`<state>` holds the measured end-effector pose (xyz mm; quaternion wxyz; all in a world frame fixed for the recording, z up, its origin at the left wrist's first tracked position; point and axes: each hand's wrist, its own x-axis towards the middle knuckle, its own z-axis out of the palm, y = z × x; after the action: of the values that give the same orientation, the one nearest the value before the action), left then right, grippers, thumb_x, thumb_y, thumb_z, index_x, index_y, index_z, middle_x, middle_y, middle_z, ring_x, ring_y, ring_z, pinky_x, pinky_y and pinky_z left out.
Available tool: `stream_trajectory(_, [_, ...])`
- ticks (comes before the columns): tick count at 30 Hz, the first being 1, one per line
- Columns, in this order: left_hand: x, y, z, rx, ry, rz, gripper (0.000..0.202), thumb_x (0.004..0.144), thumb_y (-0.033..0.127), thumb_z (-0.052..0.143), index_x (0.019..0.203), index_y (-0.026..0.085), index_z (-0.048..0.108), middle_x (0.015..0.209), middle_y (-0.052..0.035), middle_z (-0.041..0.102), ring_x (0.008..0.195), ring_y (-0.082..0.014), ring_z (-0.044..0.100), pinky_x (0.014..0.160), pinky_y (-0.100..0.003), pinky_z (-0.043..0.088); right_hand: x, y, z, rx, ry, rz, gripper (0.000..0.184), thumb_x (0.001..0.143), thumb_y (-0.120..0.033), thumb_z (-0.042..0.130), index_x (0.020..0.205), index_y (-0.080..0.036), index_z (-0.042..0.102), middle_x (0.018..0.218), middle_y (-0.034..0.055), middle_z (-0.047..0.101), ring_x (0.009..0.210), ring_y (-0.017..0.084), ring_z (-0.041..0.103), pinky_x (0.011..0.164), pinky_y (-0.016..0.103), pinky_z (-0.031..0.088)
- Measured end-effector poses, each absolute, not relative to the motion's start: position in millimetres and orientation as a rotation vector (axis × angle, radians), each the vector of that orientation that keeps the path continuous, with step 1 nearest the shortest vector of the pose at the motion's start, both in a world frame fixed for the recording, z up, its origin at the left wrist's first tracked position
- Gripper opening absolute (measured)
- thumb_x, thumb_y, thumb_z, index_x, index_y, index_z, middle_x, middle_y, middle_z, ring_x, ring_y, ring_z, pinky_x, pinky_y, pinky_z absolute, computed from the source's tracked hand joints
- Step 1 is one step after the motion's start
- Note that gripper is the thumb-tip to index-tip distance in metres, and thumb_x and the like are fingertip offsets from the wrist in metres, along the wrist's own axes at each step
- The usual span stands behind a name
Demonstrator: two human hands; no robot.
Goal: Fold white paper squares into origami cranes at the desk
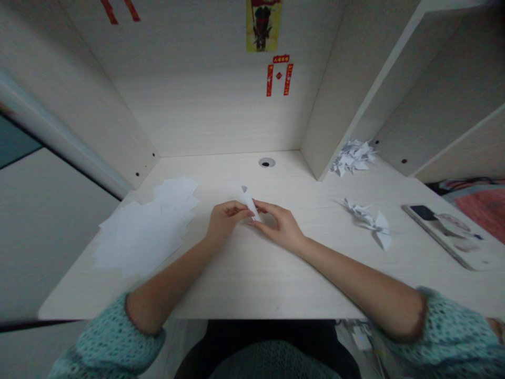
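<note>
A small folded piece of white paper (249, 201) stands tilted between both hands at the middle of the pale wooden desk (252, 273). My left hand (224, 220) pinches it from the left, fingers curled. From the right, my right hand (278, 223) grips the same piece with thumb and fingers closed on it. Both forearms rest over the desk, with teal sleeves at the near edge.
A loose stack of white paper sheets (145, 229) lies to the left. Folded paper figures (371, 221) sit at the right, and a heap of them (352, 156) in the side shelf. A phone (450, 231) lies far right. A cable hole (266, 162) is behind.
</note>
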<state>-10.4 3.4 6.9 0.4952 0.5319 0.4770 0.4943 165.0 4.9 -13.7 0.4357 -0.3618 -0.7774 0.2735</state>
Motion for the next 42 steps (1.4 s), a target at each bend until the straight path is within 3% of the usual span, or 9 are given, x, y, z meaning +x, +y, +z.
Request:
stream_trajectory(6, [-14.0, 8.1, 5.7, 1.322, 1.184, 1.235, 0.018, 0.061, 0.030, 0.076, 0.064, 0.016, 0.066, 0.067, -0.0008, 0.069, 0.062, -0.0127, 0.061, 0.064, -0.024, 0.046, 167.4, 9.0, -12.6, -0.848, -1.860, 0.887, 0.046, 0.078, -0.036, 0.067, 0.122, -0.027, 0.058, 0.115, 0.0031, 0.068, 0.097, 0.021, 0.066, 0.090, 0.035, 0.051])
stream_trajectory(12, [-14.3, 5.0, 10.7, 1.508, 1.279, 1.233, 0.022, 0.067, 0.037, 0.073, 0.070, 0.017, 0.066, 0.071, -0.0017, 0.068, 0.064, -0.0126, 0.062, 0.060, -0.023, 0.045, 170.6, 10.4, -11.7, -0.992, -1.757, 0.767, 0.025, 0.084, -0.034, 0.057, 0.105, -0.024, 0.068, 0.098, 0.0026, 0.073, 0.084, 0.021, 0.068, 0.081, 0.033, 0.052])
stream_trajectory(17, [-21.6, 12.1, 10.1, 1.520, 1.357, 1.270, 0.025, 0.065, 0.038, 0.075, 0.069, 0.016, 0.064, 0.070, -0.0025, 0.068, 0.065, -0.0136, 0.063, 0.060, -0.023, 0.047, 178.0, 27.0, -14.8, -1.049, -1.425, 0.835, 0.021, 0.078, -0.038, 0.064, 0.081, -0.019, 0.072, 0.084, 0.0045, 0.073, 0.074, 0.020, 0.066, 0.070, 0.030, 0.051])
stream_trajectory(23, [-30.5, 21.7, 3.4, 1.543, 1.411, 1.304, 0.024, 0.067, 0.039, 0.073, 0.070, 0.016, 0.065, 0.072, -0.0037, 0.069, 0.067, -0.0156, 0.064, 0.063, -0.025, 0.048, 179.2, 39.5, -23.7, -0.973, -1.281, 1.040, 0.017, 0.071, -0.035, 0.071, 0.074, -0.018, 0.071, 0.074, 0.0034, 0.073, 0.067, 0.018, 0.065, 0.063, 0.029, 0.049])
stream_trajectory(27, [-33.0, 22.9, 0.6, 1.537, 1.368, 1.357, 0.023, 0.071, 0.036, 0.070, 0.082, 0.017, 0.067, 0.083, -0.0052, 0.071, 0.076, -0.0168, 0.065, 0.070, -0.027, 0.049, 181.2, 34.2, -19.2, -0.952, -1.440, 0.855, 0.013, 0.078, -0.028, 0.064, 0.085, -0.023, 0.074, 0.088, 0.0032, 0.074, 0.083, 0.020, 0.066, 0.078, 0.034, 0.050])
stream_trajectory(30, [-32.5, 22.8, 0.8, 1.492, 1.317, 1.387, 0.029, 0.076, 0.037, 0.064, 0.098, 0.018, 0.065, 0.097, -0.0070, 0.070, 0.087, -0.0172, 0.065, 0.076, -0.027, 0.049, 184.8, 30.0, -12.7, -0.885, -1.558, 0.610, 0.022, 0.083, -0.019, 0.056, 0.090, -0.030, 0.074, 0.103, 0.0014, 0.072, 0.101, 0.019, 0.062, 0.094, 0.039, 0.044])
stream_trajectory(35, [-25.3, 19.3, 6.3, 1.243, 1.264, 1.175, 0.052, 0.083, 0.054, 0.049, 0.120, 0.018, 0.057, 0.077, -0.0060, 0.070, 0.066, -0.0154, 0.064, 0.066, -0.028, 0.048, 187.7, 30.6, -9.3, -0.933, -1.552, 0.452, 0.024, 0.082, -0.018, 0.058, 0.088, -0.035, 0.074, 0.117, 0.0000, 0.065, 0.112, 0.021, 0.052, 0.099, 0.045, 0.039])
stream_trajectory(42, [-21.8, 14.3, 13.0, 1.034, 1.066, 1.096, 0.072, 0.068, 0.034, 0.074, 0.133, 0.025, 0.044, 0.087, -0.0017, 0.067, 0.073, -0.0109, 0.062, 0.069, -0.023, 0.045, 187.2, 35.9, -16.6, -0.930, -1.465, 0.631, 0.020, 0.081, -0.022, 0.060, 0.087, -0.033, 0.074, 0.120, 0.0022, 0.063, 0.110, 0.022, 0.053, 0.100, 0.046, 0.037])
